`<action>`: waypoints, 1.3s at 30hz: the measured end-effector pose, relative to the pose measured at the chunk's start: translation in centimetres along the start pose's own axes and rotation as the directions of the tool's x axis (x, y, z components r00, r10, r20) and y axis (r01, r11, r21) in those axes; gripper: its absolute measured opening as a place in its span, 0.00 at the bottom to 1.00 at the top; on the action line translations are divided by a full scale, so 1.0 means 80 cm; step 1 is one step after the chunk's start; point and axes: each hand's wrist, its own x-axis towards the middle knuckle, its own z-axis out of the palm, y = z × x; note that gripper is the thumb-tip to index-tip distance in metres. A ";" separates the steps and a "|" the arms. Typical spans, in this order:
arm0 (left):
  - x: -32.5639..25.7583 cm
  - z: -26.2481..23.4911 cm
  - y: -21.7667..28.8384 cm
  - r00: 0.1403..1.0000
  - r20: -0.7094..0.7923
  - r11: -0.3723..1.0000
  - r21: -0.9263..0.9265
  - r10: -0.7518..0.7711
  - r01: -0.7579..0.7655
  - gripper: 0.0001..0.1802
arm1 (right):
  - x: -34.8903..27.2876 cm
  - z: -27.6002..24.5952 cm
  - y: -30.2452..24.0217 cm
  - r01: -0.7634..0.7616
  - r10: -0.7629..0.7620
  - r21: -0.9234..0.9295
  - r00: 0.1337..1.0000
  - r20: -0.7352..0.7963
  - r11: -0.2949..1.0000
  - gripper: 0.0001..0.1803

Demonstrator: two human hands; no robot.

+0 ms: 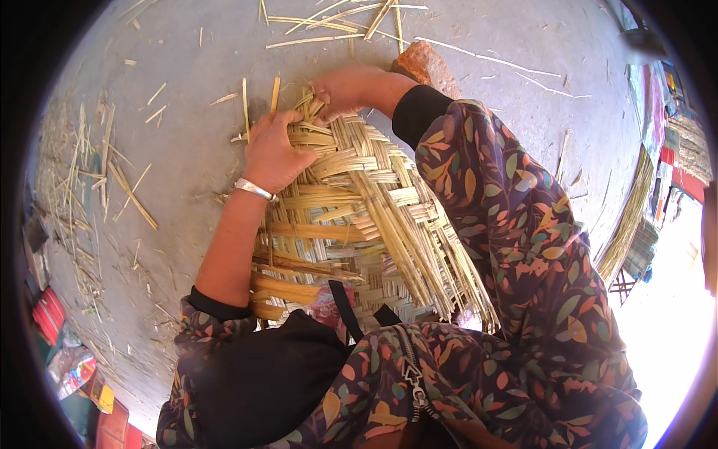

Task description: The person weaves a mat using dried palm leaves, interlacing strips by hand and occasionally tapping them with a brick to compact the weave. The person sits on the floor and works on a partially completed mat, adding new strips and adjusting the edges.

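A curved, basket-like woven piece (404,198) of pale yellow split strips leans in front of my body, its narrow end away from me. My left hand (277,156), with a silver bangle at the wrist, grips the far left edge, thumb lying over the weave. At the far tip, my right hand (342,91) pinches strip ends; its fingers are bent and partly blurred. Loose strip ends (275,93) stick out beyond my left hand. Long strips (396,239) lie across the weave toward me. My lap hides the near end.
A reddish brick (428,66) sits on the grey floor (194,112) just beyond my right wrist. Cut strips (329,30) lie scattered ahead, more (97,176) at the left. Bundled long stalks (628,217) stand at the right; red items and plastic packets (71,367) lie lower left.
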 end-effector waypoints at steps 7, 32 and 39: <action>0.002 -0.004 -0.001 1.000 0.011 1.000 -0.009 0.020 -0.020 0.31 | 0.003 -0.001 0.003 0.047 -0.046 0.038 0.999 -0.026 0.998 0.29; 0.011 -0.026 0.011 0.962 0.251 0.959 0.230 0.106 -0.166 0.36 | -0.036 0.036 0.001 0.025 0.038 0.208 0.955 -0.293 0.978 0.19; 0.023 -0.045 0.036 0.916 0.402 0.939 0.318 -0.004 -0.135 0.37 | -0.028 0.052 -0.005 0.109 -0.043 0.163 0.931 -0.363 0.981 0.13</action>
